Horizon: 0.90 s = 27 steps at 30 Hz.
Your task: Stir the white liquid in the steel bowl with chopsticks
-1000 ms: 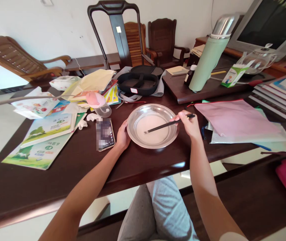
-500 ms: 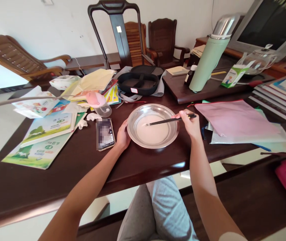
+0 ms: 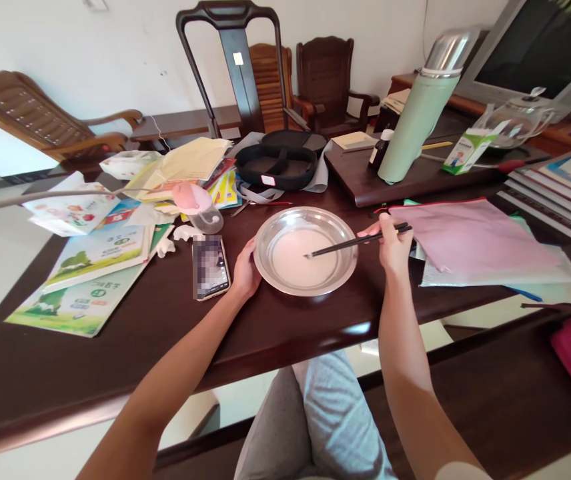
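A round stainless steel bowl (image 3: 341,280) stands on the dark wooden table in front of me. In it lies a pale, milky pinkish mixture (image 3: 295,267). My left hand (image 3: 247,270) grips the bowl's left rim, with the thumb at the edge and the other fingers partly hidden by the bowl. My right hand (image 3: 389,243), to the right of the bowl, is closed around black chopsticks (image 3: 343,245). Their tips dip into the mixture near the bowl's middle. A phone (image 3: 210,267) lies on the table just left of my left hand.
Booklets (image 3: 90,267), crumpled tissue (image 3: 165,247) and a pink-topped clear cup (image 3: 200,207) are on the left. Behind the bowl sits a black case (image 3: 275,175). A green thermos (image 3: 418,120) rises at the back right, near a pink zip pouch (image 3: 470,233) and stacked books (image 3: 545,207).
My right hand has moved to the right, drawing the chopstick tips rightward and slightly nearer to me through the mixture. My left hand and the bowl have stayed put.
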Each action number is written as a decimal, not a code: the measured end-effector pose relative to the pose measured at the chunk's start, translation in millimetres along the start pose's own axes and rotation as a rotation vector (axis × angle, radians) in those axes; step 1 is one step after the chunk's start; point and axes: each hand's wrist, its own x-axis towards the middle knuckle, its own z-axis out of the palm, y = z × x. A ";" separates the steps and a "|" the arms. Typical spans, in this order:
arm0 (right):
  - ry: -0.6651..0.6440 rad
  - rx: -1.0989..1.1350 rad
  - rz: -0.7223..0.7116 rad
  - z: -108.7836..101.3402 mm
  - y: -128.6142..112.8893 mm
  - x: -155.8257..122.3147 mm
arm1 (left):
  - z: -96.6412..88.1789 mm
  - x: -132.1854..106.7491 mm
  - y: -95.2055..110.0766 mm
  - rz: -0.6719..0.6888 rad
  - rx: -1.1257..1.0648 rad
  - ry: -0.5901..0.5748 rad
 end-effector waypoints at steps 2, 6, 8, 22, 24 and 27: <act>-0.051 0.014 0.033 0.1 0.9 -0.4 | -0.3 0.2 -0.1 0.006 0.006 0.000; -0.210 -0.023 0.056 3.9 0.4 -1.8 | -1.2 1.1 -0.2 0.005 0.003 0.006; -0.143 -0.031 0.019 3.5 -0.1 -1.0 | -1.3 1.2 0.0 -0.001 -0.003 0.005; -0.038 0.014 -0.019 1.6 1.0 -0.2 | -1.9 3.0 -2.6 0.019 -0.013 -0.002; -0.045 0.051 -0.006 0.9 1.1 -0.5 | -2.7 3.3 -2.9 0.023 -0.009 -0.004; -0.196 0.049 0.039 3.9 -0.4 -2.2 | -3.7 3.9 -3.7 0.028 -0.001 -0.007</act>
